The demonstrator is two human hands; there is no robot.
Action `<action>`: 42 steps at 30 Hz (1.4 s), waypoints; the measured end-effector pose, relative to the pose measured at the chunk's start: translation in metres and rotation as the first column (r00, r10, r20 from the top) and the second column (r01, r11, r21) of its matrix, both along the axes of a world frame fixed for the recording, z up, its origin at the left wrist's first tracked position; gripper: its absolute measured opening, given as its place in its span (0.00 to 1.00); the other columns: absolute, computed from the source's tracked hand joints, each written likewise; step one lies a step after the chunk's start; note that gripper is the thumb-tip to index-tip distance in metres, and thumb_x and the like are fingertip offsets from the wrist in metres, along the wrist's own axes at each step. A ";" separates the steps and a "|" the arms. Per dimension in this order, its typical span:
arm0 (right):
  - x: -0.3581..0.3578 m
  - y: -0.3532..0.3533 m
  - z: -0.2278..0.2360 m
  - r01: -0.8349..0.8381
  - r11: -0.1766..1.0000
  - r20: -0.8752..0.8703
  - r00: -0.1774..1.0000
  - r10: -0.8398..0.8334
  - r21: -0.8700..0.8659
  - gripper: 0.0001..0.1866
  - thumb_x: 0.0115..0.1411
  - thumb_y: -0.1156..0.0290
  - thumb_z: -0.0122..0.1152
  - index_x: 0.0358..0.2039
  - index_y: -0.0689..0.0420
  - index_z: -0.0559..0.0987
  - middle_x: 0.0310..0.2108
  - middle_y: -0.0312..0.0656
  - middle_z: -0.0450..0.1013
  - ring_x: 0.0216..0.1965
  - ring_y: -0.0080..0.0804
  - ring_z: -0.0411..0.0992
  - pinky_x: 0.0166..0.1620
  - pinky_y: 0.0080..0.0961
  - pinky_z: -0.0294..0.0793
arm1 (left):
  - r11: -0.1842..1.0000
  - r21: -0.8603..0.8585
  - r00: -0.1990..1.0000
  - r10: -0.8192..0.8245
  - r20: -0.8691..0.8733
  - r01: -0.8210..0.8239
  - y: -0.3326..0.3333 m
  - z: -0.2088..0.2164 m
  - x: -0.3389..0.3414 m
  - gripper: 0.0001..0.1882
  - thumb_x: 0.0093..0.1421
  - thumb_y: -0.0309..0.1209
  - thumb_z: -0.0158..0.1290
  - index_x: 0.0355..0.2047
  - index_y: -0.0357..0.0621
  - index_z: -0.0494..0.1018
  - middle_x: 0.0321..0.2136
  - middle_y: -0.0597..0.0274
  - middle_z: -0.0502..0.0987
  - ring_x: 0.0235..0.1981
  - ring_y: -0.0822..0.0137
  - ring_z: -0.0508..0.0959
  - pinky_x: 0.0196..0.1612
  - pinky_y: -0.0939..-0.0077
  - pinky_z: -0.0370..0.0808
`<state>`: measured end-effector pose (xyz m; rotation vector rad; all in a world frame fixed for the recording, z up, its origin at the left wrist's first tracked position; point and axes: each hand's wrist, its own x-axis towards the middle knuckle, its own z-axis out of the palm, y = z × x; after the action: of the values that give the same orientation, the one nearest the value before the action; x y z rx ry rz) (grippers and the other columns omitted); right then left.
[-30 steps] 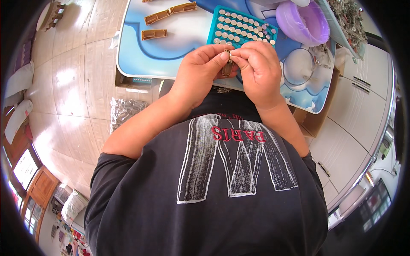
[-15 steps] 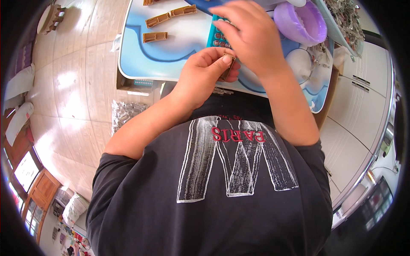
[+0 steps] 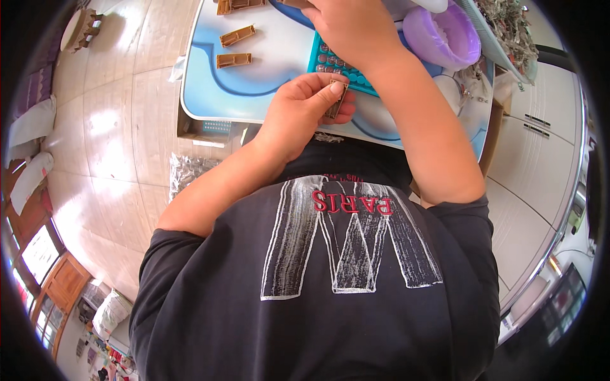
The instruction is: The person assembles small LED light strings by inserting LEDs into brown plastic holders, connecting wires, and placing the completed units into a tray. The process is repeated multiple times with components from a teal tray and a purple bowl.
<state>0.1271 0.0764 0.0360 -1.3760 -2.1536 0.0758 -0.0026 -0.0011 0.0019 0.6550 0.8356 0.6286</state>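
Pinched between the thumb and fingers of my left hand [image 3: 311,101] is a small brown rectangular plastic piece [image 3: 336,103], held upright near the table's front edge. My right hand [image 3: 356,28] reaches to the top of the view, where its fingertips are partly cut off. At its thumb is another brown plastic piece [image 3: 294,3], which it grips. Beneath my right wrist lies a teal tray [image 3: 312,62] with rows of round cups, some holding small shiny round parts. Left of it on the table are a brown piece [image 3: 234,60] and a tilted brown piece [image 3: 238,36].
More brown pieces [image 3: 240,6] lie at the table's far left. A purple bowl [image 3: 438,38] stands to the right, beside a basket [image 3: 508,35] heaped with small metallic items. The blue-and-white table [image 3: 267,60] has a rounded left corner. White cabinets [image 3: 527,159] are at right.
My right hand has moved away and up, and a brown piece from the end-to-end pair has shifted right to its fingers. More of the teal tray shows. My left hand keeps its piece.
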 end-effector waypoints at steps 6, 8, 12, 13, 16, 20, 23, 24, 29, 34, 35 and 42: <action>0.016 -0.004 0.002 -0.097 0.994 -0.171 0.981 0.088 -0.040 0.10 0.49 0.78 0.60 0.34 0.60 0.77 0.33 0.44 0.75 0.37 0.40 0.73 0.41 0.29 0.71 | 1.000 -0.013 1.000 -0.017 -0.004 0.017 0.001 0.001 0.001 0.14 0.65 0.33 0.45 0.45 0.36 0.69 0.37 0.57 0.76 0.34 0.68 0.77 0.42 0.73 0.76; 0.024 0.001 0.043 -0.141 0.990 -0.296 0.946 0.133 -0.006 0.06 0.52 0.77 0.57 0.31 0.61 0.76 0.29 0.46 0.74 0.33 0.46 0.73 0.37 0.32 0.72 | 0.999 -0.031 1.000 -0.007 0.003 0.007 0.000 -0.003 -0.002 0.14 0.65 0.33 0.45 0.45 0.36 0.69 0.36 0.57 0.76 0.34 0.68 0.77 0.41 0.73 0.76; 0.060 0.025 0.080 -0.008 0.979 -0.676 0.724 -0.136 -0.205 0.05 0.57 0.80 0.55 0.34 0.62 0.78 0.28 0.36 0.75 0.28 0.18 0.71 0.32 0.14 0.71 | 0.999 -0.042 1.000 0.008 0.020 -0.007 -0.001 -0.001 -0.002 0.14 0.64 0.33 0.46 0.45 0.36 0.68 0.35 0.57 0.76 0.34 0.68 0.78 0.41 0.73 0.77; 0.076 0.034 0.085 -0.003 0.975 -0.719 0.676 -0.162 -0.223 0.06 0.57 0.81 0.54 0.35 0.62 0.77 0.27 0.35 0.75 0.26 0.16 0.70 0.31 0.11 0.70 | 0.999 -0.044 0.999 -0.006 0.035 0.007 -0.001 -0.003 -0.001 0.14 0.64 0.32 0.46 0.45 0.36 0.68 0.35 0.57 0.76 0.34 0.68 0.78 0.40 0.73 0.77; 0.104 0.040 0.098 0.121 0.953 -0.636 0.721 -0.276 -0.277 0.05 0.56 0.79 0.56 0.34 0.62 0.77 0.26 0.35 0.74 0.25 0.17 0.69 0.29 0.14 0.70 | 0.998 -0.058 0.999 -0.035 0.031 0.037 0.001 -0.001 0.001 0.14 0.64 0.32 0.46 0.45 0.36 0.68 0.35 0.57 0.76 0.34 0.68 0.78 0.40 0.72 0.77; 0.096 0.045 0.096 0.219 0.929 -0.257 0.919 -0.299 -0.298 0.09 0.52 0.73 0.61 0.34 0.61 0.77 0.26 0.40 0.73 0.26 0.27 0.70 0.32 0.23 0.71 | 0.998 -0.056 1.000 -0.025 0.011 0.026 0.001 0.000 -0.002 0.14 0.64 0.32 0.46 0.45 0.36 0.68 0.36 0.57 0.76 0.34 0.68 0.77 0.40 0.72 0.77; 0.085 0.039 0.085 0.256 0.953 0.064 0.967 -0.248 -0.161 0.11 0.48 0.69 0.63 0.32 0.59 0.77 0.29 0.46 0.71 0.32 0.42 0.71 0.36 0.31 0.70 | 0.998 -0.053 1.000 -0.019 0.010 0.019 0.000 0.001 -0.002 0.14 0.64 0.32 0.46 0.46 0.36 0.68 0.36 0.57 0.75 0.34 0.68 0.77 0.41 0.73 0.77; 0.086 0.039 0.078 0.239 0.963 0.037 0.971 -0.236 -0.127 0.11 0.48 0.69 0.63 0.32 0.59 0.77 0.29 0.46 0.72 0.32 0.42 0.71 0.36 0.31 0.70 | 0.999 -0.052 1.000 -0.014 0.009 0.015 0.000 0.001 -0.001 0.14 0.64 0.32 0.46 0.46 0.35 0.68 0.36 0.57 0.75 0.34 0.68 0.77 0.41 0.73 0.77; 0.084 0.026 0.069 0.185 0.980 -0.284 0.938 -0.197 -0.071 0.07 0.48 0.76 0.62 0.30 0.60 0.75 0.27 0.41 0.71 0.30 0.32 0.70 0.34 0.25 0.69 | 0.996 -0.086 1.000 0.023 0.001 -0.022 0.001 0.005 -0.002 0.16 0.64 0.33 0.46 0.48 0.35 0.67 0.36 0.57 0.75 0.35 0.68 0.77 0.42 0.72 0.76; 0.060 -0.032 0.063 0.216 0.974 -0.426 0.889 -0.166 0.069 0.05 0.50 0.78 0.59 0.30 0.60 0.76 0.27 0.42 0.73 0.26 0.33 0.71 0.32 0.26 0.71 | 0.995 -0.094 0.993 0.043 0.106 -0.033 0.002 0.007 -0.003 0.18 0.65 0.35 0.44 0.49 0.34 0.66 0.38 0.55 0.75 0.37 0.67 0.77 0.44 0.71 0.76; 0.059 -0.043 0.054 0.153 0.984 -0.366 0.924 -0.112 0.086 0.07 0.49 0.77 0.60 0.30 0.59 0.76 0.31 0.42 0.73 0.31 0.37 0.72 0.36 0.28 0.71 | 0.994 -0.100 0.990 0.049 0.135 -0.036 0.004 0.010 -0.003 0.18 0.66 0.35 0.41 0.50 0.33 0.66 0.39 0.54 0.75 0.38 0.66 0.77 0.44 0.71 0.76; 0.041 -0.117 -0.001 -0.041 0.984 -0.457 0.888 -0.043 -0.171 0.10 0.44 0.77 0.65 0.28 0.58 0.73 0.45 0.50 0.71 0.44 0.46 0.71 0.47 0.32 0.70 | 0.986 -0.161 0.969 0.007 0.246 0.034 0.003 0.007 0.003 0.15 0.66 0.34 0.41 0.46 0.35 0.68 0.37 0.58 0.75 0.37 0.69 0.77 0.43 0.73 0.77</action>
<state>0.1683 -0.0403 0.0351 -1.2956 -1.7753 0.5516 0.0007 0.0023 0.0087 0.4226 0.6426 0.6074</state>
